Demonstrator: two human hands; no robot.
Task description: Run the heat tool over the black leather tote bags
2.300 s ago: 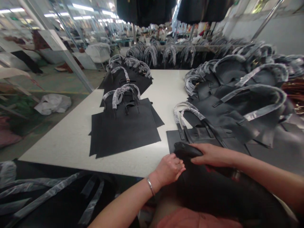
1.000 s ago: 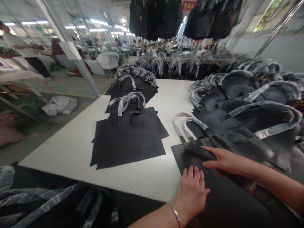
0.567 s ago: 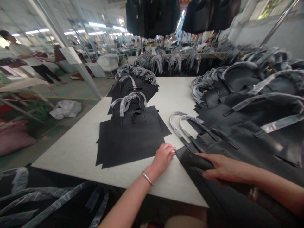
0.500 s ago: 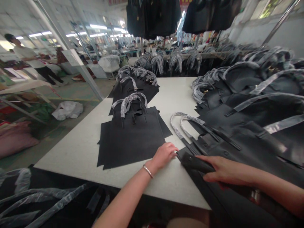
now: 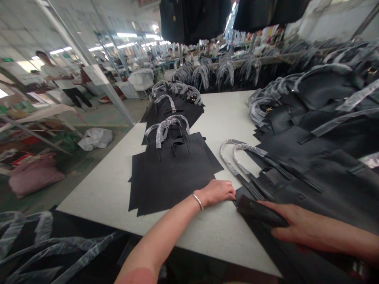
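Note:
My left hand [image 5: 220, 192], with a bangle at its wrist, is closed at the top corner of a black handbag [image 5: 266, 244] on the table's right side. Its curled fingers pinch that corner edge. Close beside it, my right hand [image 5: 291, 221] is wrapped round a long dark rounded object [image 5: 260, 211], whose kind I cannot make out. That object lies over the bag's upper edge. Just beyond, plastic-wrapped handles [image 5: 226, 157] curve onto the white table. Left of my hands lie flat black handbags [image 5: 171, 173] in a stack, their handles wrapped too.
Many black bags [image 5: 331, 150] cover the right side of the white table [image 5: 207, 232]. More wrapped handles [image 5: 59, 248] show below its left edge. Bags hang overhead [image 5: 195, 19]. A metal post [image 5: 106, 90] rises at the left, and a person [image 5: 63, 79] stands beyond it.
The view has shifted, so the table scene sits further right. Both hands stay at the bag's corner; my left fingers look more tightly curled.

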